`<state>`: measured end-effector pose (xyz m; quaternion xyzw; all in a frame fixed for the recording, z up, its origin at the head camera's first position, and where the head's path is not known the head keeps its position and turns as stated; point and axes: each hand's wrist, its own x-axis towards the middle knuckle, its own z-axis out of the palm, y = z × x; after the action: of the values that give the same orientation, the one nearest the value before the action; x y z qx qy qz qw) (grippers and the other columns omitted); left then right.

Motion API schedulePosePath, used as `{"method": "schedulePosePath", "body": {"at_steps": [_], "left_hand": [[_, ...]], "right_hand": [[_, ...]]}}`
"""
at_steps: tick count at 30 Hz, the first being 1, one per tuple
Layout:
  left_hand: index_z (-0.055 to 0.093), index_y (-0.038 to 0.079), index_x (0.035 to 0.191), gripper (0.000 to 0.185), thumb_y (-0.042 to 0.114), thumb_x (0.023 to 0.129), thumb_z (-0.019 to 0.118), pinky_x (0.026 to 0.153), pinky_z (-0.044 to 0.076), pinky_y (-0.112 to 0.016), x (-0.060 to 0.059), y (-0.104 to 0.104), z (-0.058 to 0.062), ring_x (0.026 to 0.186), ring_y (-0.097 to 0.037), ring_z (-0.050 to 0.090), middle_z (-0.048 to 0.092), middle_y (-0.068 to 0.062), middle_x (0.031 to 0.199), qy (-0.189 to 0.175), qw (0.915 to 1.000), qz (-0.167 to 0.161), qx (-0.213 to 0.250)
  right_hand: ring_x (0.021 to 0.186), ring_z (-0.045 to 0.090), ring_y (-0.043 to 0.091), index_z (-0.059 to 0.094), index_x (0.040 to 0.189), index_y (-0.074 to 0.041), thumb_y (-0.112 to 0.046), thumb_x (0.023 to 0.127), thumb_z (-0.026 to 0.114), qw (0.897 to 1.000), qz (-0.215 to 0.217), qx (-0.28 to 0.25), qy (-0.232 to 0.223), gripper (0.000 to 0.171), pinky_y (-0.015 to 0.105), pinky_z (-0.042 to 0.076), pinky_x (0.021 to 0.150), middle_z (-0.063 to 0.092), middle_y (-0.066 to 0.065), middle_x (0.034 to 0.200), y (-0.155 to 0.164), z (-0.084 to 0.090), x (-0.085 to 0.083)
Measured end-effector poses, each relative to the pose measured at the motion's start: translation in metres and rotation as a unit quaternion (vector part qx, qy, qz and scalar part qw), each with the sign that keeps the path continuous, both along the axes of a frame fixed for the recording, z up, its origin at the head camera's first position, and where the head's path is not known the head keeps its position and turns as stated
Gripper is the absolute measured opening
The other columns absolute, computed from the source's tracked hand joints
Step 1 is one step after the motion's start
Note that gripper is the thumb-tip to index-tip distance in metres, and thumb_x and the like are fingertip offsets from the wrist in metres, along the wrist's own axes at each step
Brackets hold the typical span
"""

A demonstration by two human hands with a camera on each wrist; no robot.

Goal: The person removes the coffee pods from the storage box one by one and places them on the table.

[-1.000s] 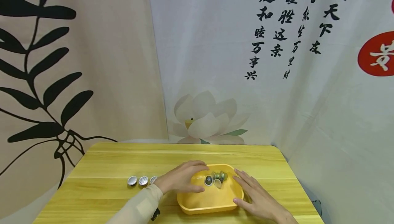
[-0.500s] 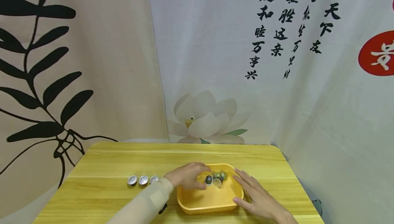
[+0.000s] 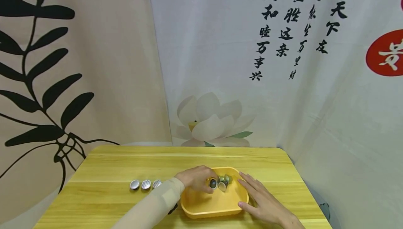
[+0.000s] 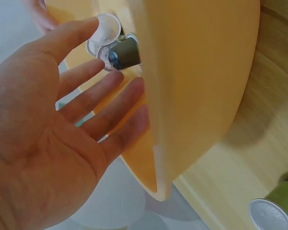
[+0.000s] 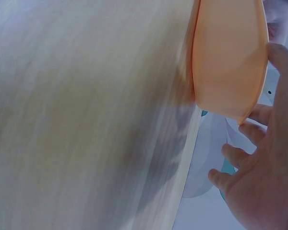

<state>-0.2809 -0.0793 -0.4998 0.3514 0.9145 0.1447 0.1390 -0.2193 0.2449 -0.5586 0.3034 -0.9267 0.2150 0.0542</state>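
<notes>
The left hand [image 3: 196, 179] reaches into the tray [image 3: 201, 208], fingers spread loosely at the capsules [image 3: 220, 183] by its far wall, none gripped. The right hand [image 3: 261, 201] lies flat against the tray's right rim, steadying it. Three capsules [image 3: 145, 184] line the table's left side.

Black brush-written Chinese characters run in columns down the grey-white cloth backdrop [image 3: 315, 92], well above and behind the right hand [image 3: 264, 201]. The bolder columns read 庭, 和, 睦, 万 and 睦, 胜, 这, 亲, with 天, 下 further right; the thin cursive columns between them are too small to read. A red circle [image 3: 384, 52] at the far right edge holds a white character, cut off. Nothing in either wrist view carries writing.
</notes>
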Motion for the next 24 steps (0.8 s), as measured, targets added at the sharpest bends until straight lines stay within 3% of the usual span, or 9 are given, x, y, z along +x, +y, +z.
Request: {"method": "schedulePosePath", "body": {"at_steps": [8,11,17,20,24], "left_hand": [[0.082,0.020,0.132,0.032,0.027,0.101,0.087,0.102,0.062,-0.025,-0.003,0.004,0.001,0.123,-0.010,0.075,0.082,0.007,0.135,-0.006,0.9997,-0.016,-0.016],[0.084,0.020,0.126,0.027,0.024,0.100,0.087,0.093,0.060,-0.020,-0.004,0.006,0.001,0.113,-0.006,0.075,0.083,0.008,0.130,-0.002,0.9996,-0.021,-0.021],[0.083,0.021,0.104,0.012,0.021,0.096,0.092,0.072,0.049,-0.015,-0.003,0.011,0.001,0.081,0.002,0.056,0.078,0.014,0.103,0.006,0.9986,-0.013,-0.051],[0.080,0.020,0.095,0.013,0.017,0.095,0.093,0.067,0.046,-0.015,-0.002,0.013,0.000,0.075,0.001,0.052,0.071,0.013,0.091,0.000,0.9985,-0.001,-0.055],[0.080,0.019,0.092,0.015,0.011,0.093,0.092,0.064,0.044,-0.016,-0.002,0.013,-0.002,0.072,0.000,0.052,0.068,0.014,0.086,-0.007,0.9986,0.008,-0.051]], "right_hand": [[0.168,0.042,0.038,0.048,0.172,-0.027,-0.061,0.110,0.067,1.000,-0.001,0.002,-0.003,0.073,0.070,0.040,0.130,0.032,-0.006,0.187,0.001,0.000,-0.001],[0.167,0.043,0.040,0.049,0.172,-0.026,-0.060,0.110,0.068,1.000,0.002,0.002,0.000,0.073,0.071,0.041,0.129,0.034,-0.003,0.187,0.001,0.000,-0.001],[0.168,0.042,0.041,0.049,0.172,-0.024,-0.059,0.110,0.068,1.000,0.005,0.000,0.002,0.074,0.072,0.041,0.129,0.034,0.001,0.187,0.002,-0.002,-0.002],[0.167,0.043,0.042,0.049,0.172,-0.025,-0.058,0.110,0.068,1.000,0.006,-0.001,0.006,0.073,0.072,0.042,0.128,0.034,-0.002,0.187,0.002,-0.001,-0.001],[0.165,0.045,0.043,0.049,0.171,-0.024,-0.057,0.110,0.069,1.000,0.009,-0.001,0.013,0.072,0.073,0.043,0.126,0.037,0.002,0.186,0.002,-0.001,-0.001]]}}
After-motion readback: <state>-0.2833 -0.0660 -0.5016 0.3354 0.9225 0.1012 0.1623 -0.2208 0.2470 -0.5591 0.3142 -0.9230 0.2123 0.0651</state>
